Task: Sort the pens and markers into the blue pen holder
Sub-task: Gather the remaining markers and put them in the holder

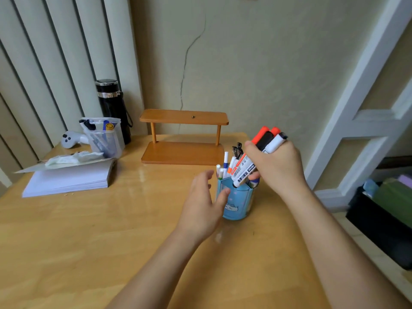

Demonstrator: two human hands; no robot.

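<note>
Holder [236,201] on the tabletop [111,230] already contains several pens; right hand [276,166] grip clasps a marker bundle [256,159] above its rim, left hand [202,206] released alongside, insertion pending.

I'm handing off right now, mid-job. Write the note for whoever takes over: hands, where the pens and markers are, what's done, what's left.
Right hand: closed on a bundle of whiteboard markers, tilted, lower ends over the mouth of the blue pen holder.
Left hand: open, empty, thumb against the holder's left side.
Done: several pens already stand in the holder.
Left: drop the bundle in. More pens sit in the clear plastic container at the table's far left; move those too.
</note>
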